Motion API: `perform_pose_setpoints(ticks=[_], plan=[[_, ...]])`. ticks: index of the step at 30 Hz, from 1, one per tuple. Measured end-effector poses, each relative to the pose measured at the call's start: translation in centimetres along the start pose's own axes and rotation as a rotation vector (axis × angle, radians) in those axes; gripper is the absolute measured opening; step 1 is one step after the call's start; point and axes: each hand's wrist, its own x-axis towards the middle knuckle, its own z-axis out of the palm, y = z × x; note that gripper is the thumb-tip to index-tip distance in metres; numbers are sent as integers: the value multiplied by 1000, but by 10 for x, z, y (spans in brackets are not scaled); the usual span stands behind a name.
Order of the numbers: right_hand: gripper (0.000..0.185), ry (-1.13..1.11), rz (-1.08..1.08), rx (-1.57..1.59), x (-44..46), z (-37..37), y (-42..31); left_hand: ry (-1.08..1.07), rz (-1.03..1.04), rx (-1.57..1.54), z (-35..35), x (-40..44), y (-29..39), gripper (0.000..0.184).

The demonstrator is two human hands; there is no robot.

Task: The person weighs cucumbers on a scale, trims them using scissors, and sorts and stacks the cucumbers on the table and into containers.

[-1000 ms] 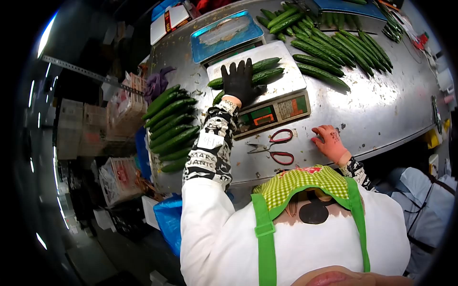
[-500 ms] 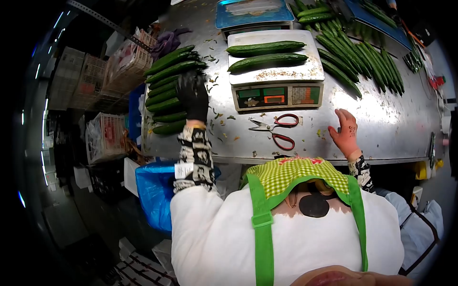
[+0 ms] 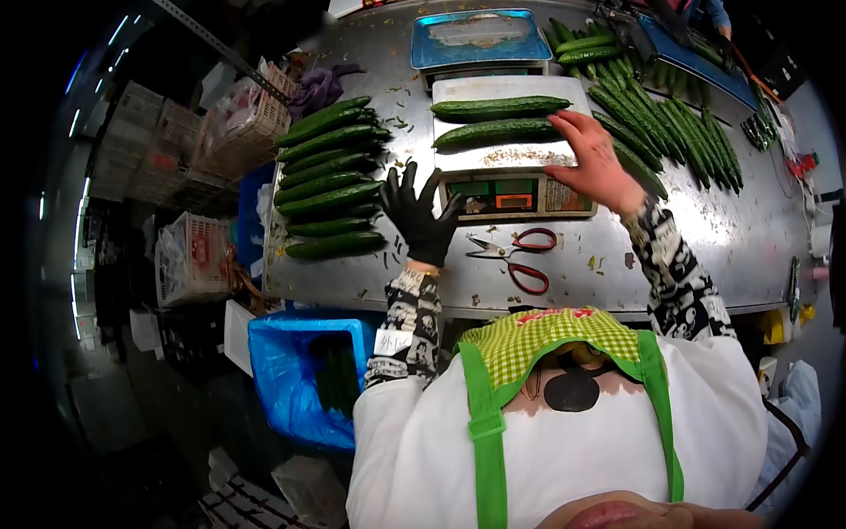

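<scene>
- Lying side by side on the left, a row of cucumbers (image 3: 330,199) looks like a finished or set-aside part of the work; which, I cannot tell.
- Between that row and the scale is the black-gloved left hand (image 3: 421,212), its fingers spread wide and gripping nothing.
- On the white plate of the digital scale (image 3: 493,203), a pair of cucumbers (image 3: 498,134) lies roughly parallel, apparently the part in hand. Its display is too small to read.
- At the plate's right edge, the coral-gloved right hand (image 3: 599,159) has thumb and fingers parted around a gap, by the cucumbers' right tips; whether it touches them I cannot tell.
- Farther right, a large spread of cucumbers (image 3: 690,141) lies off the scale, seemingly left to handle.
- Surface, left to right: a purple cloth (image 3: 322,91) at the far left, red-handled scissors (image 3: 504,254) on the near side of the scale, a blue pan (image 3: 480,40) beyond it, and green scraps scattered over the metal table (image 3: 687,238).
- Room: plastic crates (image 3: 189,260) and a blue-lined bin (image 3: 284,379) stand left in dim light; a co-worker's blue sleeve (image 3: 717,12) shows far right.
</scene>
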Motion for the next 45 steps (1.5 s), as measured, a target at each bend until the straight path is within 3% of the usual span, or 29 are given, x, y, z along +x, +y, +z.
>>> perform_pose_setpoints(ticks=[5, 7, 9, 11, 15, 18, 19, 23, 26, 29, 33, 35, 39, 41, 43, 45], plan=[[108, -212, -26, -117, 75, 25, 5, -46, -42, 65, 44, 39, 9, 84], [113, -319, -45, -184, 97, 40, 15, 14, -100, 47, 50, 48, 18, 99], [115, -346, -107, -225, 110, 56, 28, 42, -229, -110, 69, 43, 9, 103], [112, -583, -25, -214, 121, 40, 9, -45, -271, -6, 68, 39, 10, 99], [92, -593, -95, -232, 137, 62, 11, 51, -178, 23, 44, 13, 18, 87], [73, -603, -67, -209, 134, 59, 4, 4, -245, 151, 35, -29, 16, 82], [74, -669, -29, -234, 134, 46, -3, -65, -299, 178, 30, -45, 19, 80], [71, -628, -41, -170, 127, 48, -2, -237, -424, 224, 10, -104, 24, 77], [66, -598, -99, -125, 111, 36, -2, -206, -290, 369, 6, -142, 6, 74], [65, -437, -149, -25, 71, 21, 1, -302, -319, 441, 8, -143, 11, 73], [70, -326, -27, 119, 7, -5, 33, -435, -401, 562, 12, -141, 20, 71], [74, -338, 128, 149, -29, -38, 45, -434, -370, 597, 7, -142, 24, 70], [77, -84, 461, 169, -104, -63, 112, -463, -343, 627, 13, -136, 25, 67], [82, -157, 629, 247, -128, -91, 145, -444, -303, 667, 22, -152, 8, 66], [92, -89, 451, -67, -175, -67, 222, -435, -284, 685, 16, -152, 4, 65], [107, -300, 615, -40, -164, -101, 251, -439, -293, 678, 19, -149, 7, 65]])
